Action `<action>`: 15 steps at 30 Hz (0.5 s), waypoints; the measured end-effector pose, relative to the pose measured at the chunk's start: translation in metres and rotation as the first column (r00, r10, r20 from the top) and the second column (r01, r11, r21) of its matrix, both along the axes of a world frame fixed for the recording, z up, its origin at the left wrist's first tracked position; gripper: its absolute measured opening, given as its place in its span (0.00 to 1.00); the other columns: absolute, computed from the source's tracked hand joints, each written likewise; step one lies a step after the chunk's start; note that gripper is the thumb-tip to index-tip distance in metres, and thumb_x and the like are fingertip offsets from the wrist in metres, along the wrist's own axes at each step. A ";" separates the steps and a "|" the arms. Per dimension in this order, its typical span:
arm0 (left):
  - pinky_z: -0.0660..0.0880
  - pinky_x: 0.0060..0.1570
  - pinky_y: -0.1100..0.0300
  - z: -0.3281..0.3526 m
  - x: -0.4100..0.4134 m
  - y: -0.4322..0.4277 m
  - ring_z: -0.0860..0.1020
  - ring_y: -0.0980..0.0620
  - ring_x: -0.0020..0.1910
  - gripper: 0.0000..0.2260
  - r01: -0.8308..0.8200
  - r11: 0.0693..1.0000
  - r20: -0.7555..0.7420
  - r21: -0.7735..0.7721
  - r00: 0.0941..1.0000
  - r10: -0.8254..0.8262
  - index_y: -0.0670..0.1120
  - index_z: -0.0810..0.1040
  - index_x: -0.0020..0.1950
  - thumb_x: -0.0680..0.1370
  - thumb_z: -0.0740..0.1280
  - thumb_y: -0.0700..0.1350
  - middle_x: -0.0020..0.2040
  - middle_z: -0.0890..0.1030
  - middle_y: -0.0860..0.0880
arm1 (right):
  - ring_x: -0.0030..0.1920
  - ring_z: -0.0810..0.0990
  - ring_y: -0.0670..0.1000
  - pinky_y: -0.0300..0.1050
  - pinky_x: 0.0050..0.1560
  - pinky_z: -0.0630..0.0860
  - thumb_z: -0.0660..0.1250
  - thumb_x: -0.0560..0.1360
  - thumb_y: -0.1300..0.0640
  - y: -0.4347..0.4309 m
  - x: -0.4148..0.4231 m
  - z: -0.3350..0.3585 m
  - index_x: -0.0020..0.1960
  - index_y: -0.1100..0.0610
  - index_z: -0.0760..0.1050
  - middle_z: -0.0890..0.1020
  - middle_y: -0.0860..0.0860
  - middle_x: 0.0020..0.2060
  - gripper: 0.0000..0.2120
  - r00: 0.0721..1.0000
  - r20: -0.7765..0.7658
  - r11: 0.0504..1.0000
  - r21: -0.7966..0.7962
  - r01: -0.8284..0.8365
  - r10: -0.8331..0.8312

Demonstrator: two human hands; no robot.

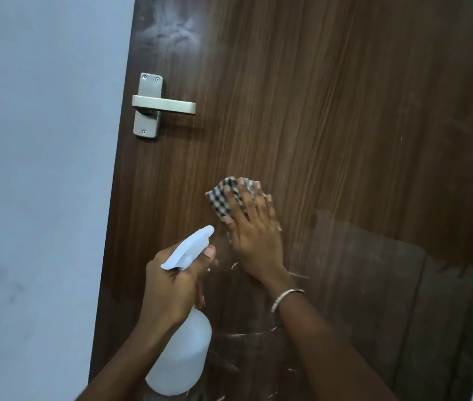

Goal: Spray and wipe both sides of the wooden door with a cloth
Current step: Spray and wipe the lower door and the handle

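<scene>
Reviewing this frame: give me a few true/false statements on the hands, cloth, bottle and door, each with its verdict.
1. The right hand presses a checked cloth flat against the wooden door. True.
2. The left hand grips the door handle. False: it holds the white spray bottle, and nothing touches the handle.
3. A whitish smear shows on the door above the handle. True.
4. The cloth is plain white. False: it has a dark-and-light check.
5. A bangle sits on the left wrist. False: it is on the right wrist.
</scene>
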State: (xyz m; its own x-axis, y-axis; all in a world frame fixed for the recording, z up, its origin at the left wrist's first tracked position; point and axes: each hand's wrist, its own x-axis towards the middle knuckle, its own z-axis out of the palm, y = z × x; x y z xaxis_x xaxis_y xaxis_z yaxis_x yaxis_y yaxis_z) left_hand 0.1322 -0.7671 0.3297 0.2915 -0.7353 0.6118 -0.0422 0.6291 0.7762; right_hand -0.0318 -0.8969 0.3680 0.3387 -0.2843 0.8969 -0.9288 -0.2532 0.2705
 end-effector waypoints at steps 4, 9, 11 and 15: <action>0.74 0.27 0.72 0.002 -0.018 -0.009 0.81 0.61 0.34 0.18 0.047 0.999 -0.049 0.003 0.998 -0.047 0.45 0.80 0.51 0.67 0.70 0.54 0.38 0.82 0.55 | 0.83 0.43 0.57 0.61 0.81 0.48 0.49 0.86 0.48 0.007 -0.083 0.005 0.85 0.51 0.50 0.48 0.52 0.84 0.28 0.980 0.188 0.997 -0.025 0.066 -0.060; 0.73 0.30 0.75 0.005 -0.032 -0.026 0.79 0.67 0.36 0.11 0.075 0.996 -0.047 0.037 0.996 -0.073 0.45 0.78 0.53 0.73 0.71 0.48 0.43 0.81 0.53 | 0.83 0.44 0.58 0.65 0.81 0.49 0.47 0.87 0.46 0.019 -0.170 -0.009 0.85 0.54 0.51 0.50 0.54 0.84 0.28 0.816 0.573 0.993 -0.028 0.113 -0.077; 0.73 0.29 0.75 0.006 -0.035 -0.030 0.79 0.66 0.34 0.07 0.097 0.994 -0.040 0.056 0.995 -0.095 0.48 0.78 0.49 0.73 0.71 0.47 0.41 0.80 0.54 | 0.83 0.44 0.60 0.65 0.81 0.49 0.46 0.87 0.45 0.020 -0.173 -0.012 0.85 0.53 0.49 0.49 0.54 0.84 0.28 0.754 0.653 0.992 -0.022 0.123 -0.079; 0.71 0.28 0.76 0.010 -0.044 -0.031 0.78 0.68 0.32 0.10 0.142 0.989 -0.060 0.043 0.988 -0.139 0.55 0.74 0.42 0.75 0.71 0.42 0.34 0.80 0.60 | 0.82 0.45 0.66 0.66 0.80 0.47 0.45 0.87 0.47 0.014 -0.129 -0.008 0.85 0.55 0.49 0.50 0.57 0.84 0.28 0.715 0.694 0.986 -0.041 0.159 -0.086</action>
State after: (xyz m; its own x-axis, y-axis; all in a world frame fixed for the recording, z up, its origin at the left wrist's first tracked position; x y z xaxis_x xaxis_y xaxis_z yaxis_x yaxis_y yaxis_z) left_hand 0.0887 -0.7982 0.3395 0.2164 -0.7990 0.5610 0.0886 0.5883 0.8038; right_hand -0.1610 -0.8830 0.3601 -0.4134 -0.1841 0.8917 -0.8886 -0.1319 -0.4392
